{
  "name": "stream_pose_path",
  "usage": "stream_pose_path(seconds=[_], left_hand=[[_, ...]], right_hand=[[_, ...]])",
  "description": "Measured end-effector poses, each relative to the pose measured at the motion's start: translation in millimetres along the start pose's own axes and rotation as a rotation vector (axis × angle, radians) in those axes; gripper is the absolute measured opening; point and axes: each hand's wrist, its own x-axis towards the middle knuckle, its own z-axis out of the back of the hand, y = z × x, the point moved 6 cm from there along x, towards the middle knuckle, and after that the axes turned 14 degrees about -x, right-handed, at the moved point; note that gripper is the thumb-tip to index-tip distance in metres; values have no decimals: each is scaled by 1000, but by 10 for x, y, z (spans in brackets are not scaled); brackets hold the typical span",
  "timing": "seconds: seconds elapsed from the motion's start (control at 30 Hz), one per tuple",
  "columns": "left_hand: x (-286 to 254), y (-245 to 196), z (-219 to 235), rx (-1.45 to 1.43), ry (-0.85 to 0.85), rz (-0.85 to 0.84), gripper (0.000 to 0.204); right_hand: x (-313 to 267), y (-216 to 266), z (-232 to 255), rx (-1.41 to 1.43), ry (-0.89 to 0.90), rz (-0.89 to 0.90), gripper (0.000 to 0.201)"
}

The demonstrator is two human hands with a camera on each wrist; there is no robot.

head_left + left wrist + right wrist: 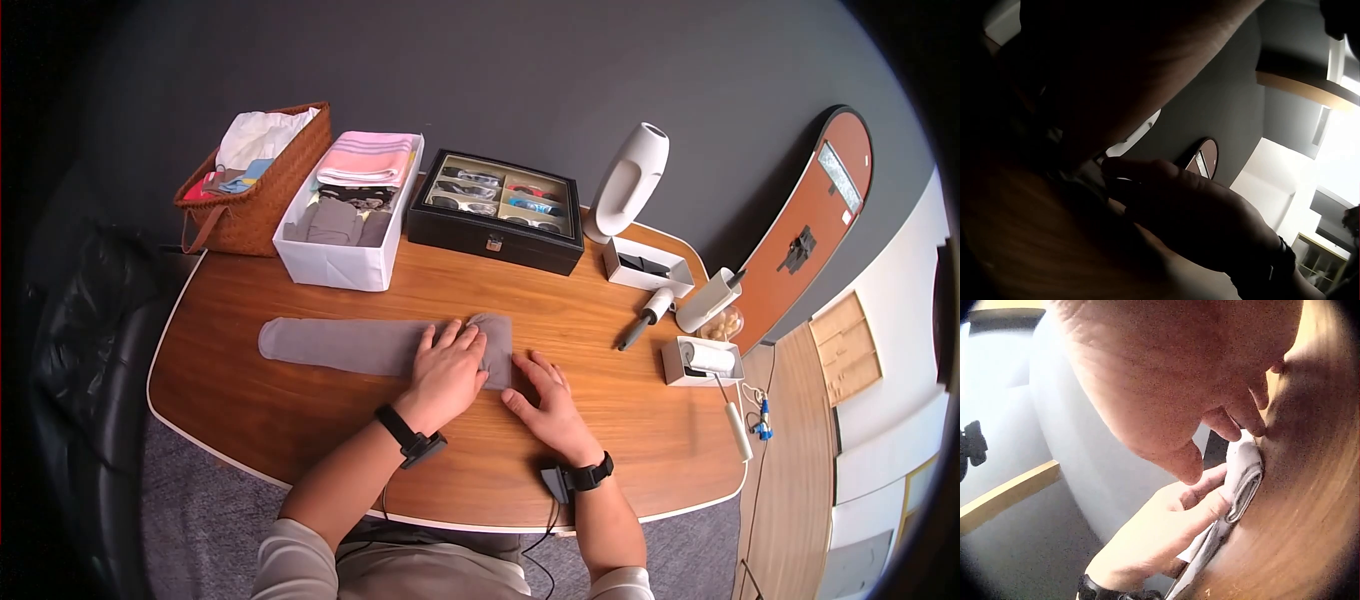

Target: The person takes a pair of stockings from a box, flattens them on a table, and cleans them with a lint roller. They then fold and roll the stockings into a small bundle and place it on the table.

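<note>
Nearest you, your right grip (552, 408) has its fingers and thumb spread apart, down beside the folded end of the long grey cloth (350, 345); whether the fingertips touch the fabric is hard to tell. Your left grip (447, 375) rests on top of that cloth with its fingers spread, just short of the same end, pinching nothing.

The cloth lies flat on the desk (480, 455), a long single strip reaching out to your left, with its layers stacked at the right. Expect it to be light, soft and limp, hard to damage but easy to wrinkle. It would probably slide on the smooth wood, and the layers could slip over each other if you pushed from one side. Your best hold is the thick folded end: thumb low at the edge, fingers over the top, catching every layer together. The loose strip would sag if lifted alone.

Farther off stand the white fabric box (335, 267) and the black glasses case (490, 248).
</note>
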Motion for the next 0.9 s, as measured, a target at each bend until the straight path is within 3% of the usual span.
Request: stream_pose_path(seconds=[0.1,0.2,0.3,0.53,0.73,0.83,0.9], left_hand=[[-23,35,-81,-45,21,20,60],[-48,-31,-133,-97,48,19,64],[-43,-132,-215,-156,104,48,69],[-186,-89,-107,-79,4,49,79],[-369,110,291,-23,-5,84,66],[-358,124,390,1,-52,38,58],[-350,114,434,-17,-73,17,55]], right_hand=[[0,-7,-1,21,-10,16,72],[15,-20,-9,232,38,-15,69],[-10,-76,-60,662,14,-138,64],[-36,214,90,589,84,68,71],[-74,446,110,297,279,239,73],[-82,331,49,544,236,142,71],[-67,265,39,500,191,127,71]])
